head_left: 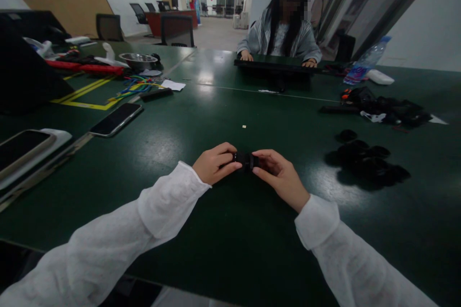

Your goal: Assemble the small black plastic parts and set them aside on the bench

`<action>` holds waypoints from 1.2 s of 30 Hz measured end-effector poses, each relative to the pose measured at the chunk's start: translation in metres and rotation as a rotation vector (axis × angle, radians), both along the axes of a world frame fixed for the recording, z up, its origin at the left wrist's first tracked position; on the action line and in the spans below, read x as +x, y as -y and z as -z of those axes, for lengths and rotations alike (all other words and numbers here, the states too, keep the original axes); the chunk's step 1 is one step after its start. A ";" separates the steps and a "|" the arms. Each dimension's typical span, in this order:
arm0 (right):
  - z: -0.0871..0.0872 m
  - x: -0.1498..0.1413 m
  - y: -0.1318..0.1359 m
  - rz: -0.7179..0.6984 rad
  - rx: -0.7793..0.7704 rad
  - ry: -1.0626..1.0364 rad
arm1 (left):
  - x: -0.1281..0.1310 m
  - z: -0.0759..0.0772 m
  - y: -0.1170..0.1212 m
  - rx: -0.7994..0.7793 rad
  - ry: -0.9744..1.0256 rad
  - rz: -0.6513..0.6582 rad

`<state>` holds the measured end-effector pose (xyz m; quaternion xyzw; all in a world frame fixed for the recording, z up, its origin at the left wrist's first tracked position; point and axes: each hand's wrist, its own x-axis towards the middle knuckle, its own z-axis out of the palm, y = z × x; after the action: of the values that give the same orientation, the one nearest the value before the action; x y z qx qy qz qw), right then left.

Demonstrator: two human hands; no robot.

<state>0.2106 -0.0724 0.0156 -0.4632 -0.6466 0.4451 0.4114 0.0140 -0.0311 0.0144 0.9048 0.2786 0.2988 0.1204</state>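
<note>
Over the middle of the dark green table [201, 220], both hands grip a small black cylindrical part [246, 161]. My left hand [217, 163] pinches its left end between thumb and fingers. At the other end, a wider round section sits between the thumb and fingertips of my right hand [283, 175]. Whether this is one piece or two pressed together, I cannot tell. To the right of my hands lies a cluster of black round pieces [374, 160], dark and blurred. A tiny pale square [244, 126] lies beyond my hands.
Phones [117, 119] lie on the left, near coloured wires [139, 87] and a metal bowl [139, 60]. Across the table a person [281, 38] sits behind a black monitor [275, 72]. At the right are a plastic bottle [367, 62] and a dark heap of gear [389, 105].
</note>
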 end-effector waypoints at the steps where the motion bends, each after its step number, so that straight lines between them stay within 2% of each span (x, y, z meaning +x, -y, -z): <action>1: 0.000 0.000 0.000 0.007 -0.006 -0.009 | 0.000 0.000 0.001 0.000 0.010 0.009; 6: -0.001 0.000 0.000 0.046 -0.036 -0.029 | 0.002 0.000 0.002 -0.043 0.040 -0.006; 13: -0.001 0.000 0.000 0.035 -0.050 -0.044 | 0.001 0.010 0.002 -0.163 0.151 -0.048; 18: 0.000 0.001 0.000 0.043 -0.045 -0.044 | 0.001 0.009 0.002 -0.114 0.108 -0.041; 25: 0.000 0.001 0.000 0.029 -0.035 -0.046 | 0.001 0.003 0.002 -0.122 0.031 -0.119; 36: 0.000 0.000 0.000 0.050 -0.069 -0.068 | -0.002 0.002 0.002 -0.088 -0.037 -0.025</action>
<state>0.2110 -0.0725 0.0156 -0.4775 -0.6049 0.4723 0.4278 0.0120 -0.0331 0.0120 0.9004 0.3050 0.2711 0.1509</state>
